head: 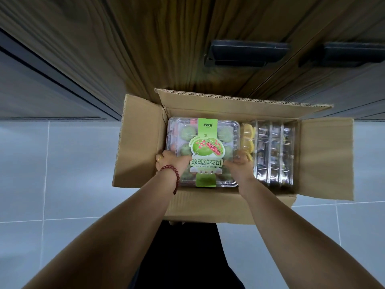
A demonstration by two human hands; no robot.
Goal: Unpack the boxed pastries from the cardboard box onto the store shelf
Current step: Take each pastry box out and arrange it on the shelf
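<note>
An open cardboard box (325,155) stands on the tiled floor against a wooden cabinet. Lying flat on top in its left half is a clear plastic pastry box (206,134) with a green label and green round pastries inside. My left hand (171,161), with a red bead bracelet and a ring, grips its near left edge. My right hand (239,165) grips its near right edge. Several more clear pastry boxes (275,151) stand on edge in the right half of the carton, one showing yellow pastries.
Wood-grain cabinet doors (166,49) with two dark recessed handles (248,53) rise just behind the carton. A dark grey panel (41,84) is at the left. Grey floor tiles (62,163) surround the carton; its flaps spread left and right.
</note>
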